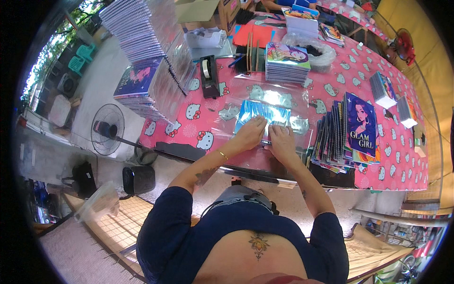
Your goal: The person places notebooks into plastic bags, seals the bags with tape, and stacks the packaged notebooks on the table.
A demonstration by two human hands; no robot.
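On the table before me lies a flat piece with blue and white stripes (262,111), with shiny clear plastic film (283,97) spread around it. My left hand (254,130) rests on its near edge, fingers close together and lying flat. Beside it, my right hand (282,140) presses down on the film with its fingers stretched forward. Its thumb is near a small dark strip that I cannot make out. What lies beneath my palms is hidden.
Stacked spiral notebooks (362,120) stand right of my hands, more (287,64) behind. A tape dispenser (209,78) sits at left, beside a tall notebook pile (137,35). Beyond are a cardboard box (201,14) and a plastic bag (321,53). A fan (108,128) is left of the table.
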